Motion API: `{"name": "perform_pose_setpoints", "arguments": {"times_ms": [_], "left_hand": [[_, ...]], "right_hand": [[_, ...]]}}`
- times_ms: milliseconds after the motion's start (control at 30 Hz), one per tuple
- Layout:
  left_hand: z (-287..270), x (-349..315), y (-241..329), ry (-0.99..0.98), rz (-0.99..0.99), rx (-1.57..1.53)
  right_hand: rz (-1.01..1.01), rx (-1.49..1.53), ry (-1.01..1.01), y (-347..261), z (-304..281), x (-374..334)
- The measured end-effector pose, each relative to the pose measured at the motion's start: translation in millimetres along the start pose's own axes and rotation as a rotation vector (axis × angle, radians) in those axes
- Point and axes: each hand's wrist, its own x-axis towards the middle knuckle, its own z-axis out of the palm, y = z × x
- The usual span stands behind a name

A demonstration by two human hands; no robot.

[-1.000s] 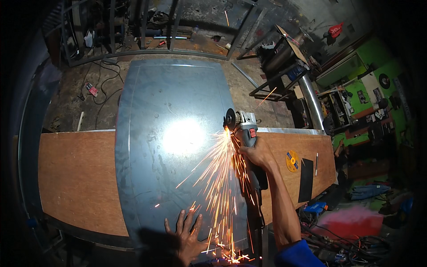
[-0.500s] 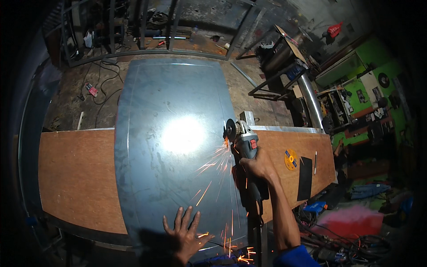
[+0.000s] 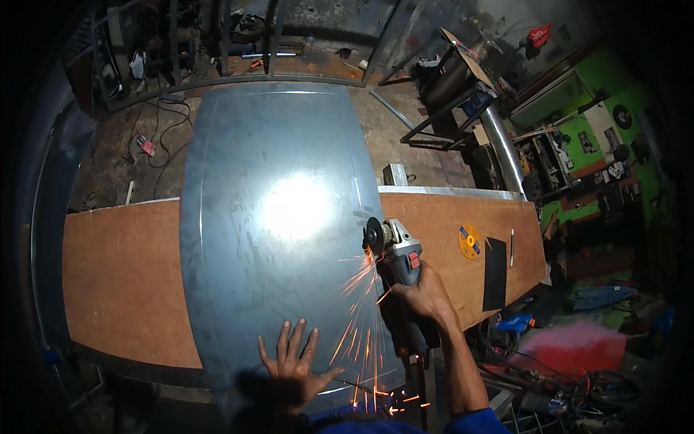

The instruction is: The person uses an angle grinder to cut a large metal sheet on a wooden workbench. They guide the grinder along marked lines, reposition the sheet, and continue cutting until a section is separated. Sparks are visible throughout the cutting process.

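Hands: right hand (image 3: 428,295) wrapped around the angle grinder (image 3: 403,257); left hand (image 3: 293,365) spread open over the metal sheet (image 3: 264,141), holding nothing.
Disc shift: black disc (image 3: 374,233) now nearer the left hand along the sheet's right side; sparks (image 3: 354,336) thinner than a second ago.
Pass: seemingly advancing.
Sheet: grey, shiny, smudged, lying across the wooden tabletop (image 3: 123,282), far end overhanging.

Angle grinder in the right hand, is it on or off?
The grinder is on: orange sparks spray at its black disc.
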Motion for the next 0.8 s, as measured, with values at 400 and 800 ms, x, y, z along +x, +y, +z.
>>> {"name": "perform_pose_setpoints", "arguments": {"times_ms": [400, 800], "left_hand": [[-5.2, 3.4, 4.8, 0.025, -0.013, -0.037], [-1.3, 3.2, 6.1, 0.088, -0.018, -0.042]], "right_hand": [[0.095, -0.025, -0.059, 14.7, -2.8, -52.0], [0.074, 0.020, -0.065, 40.8, 5.1, -90.0]]}}
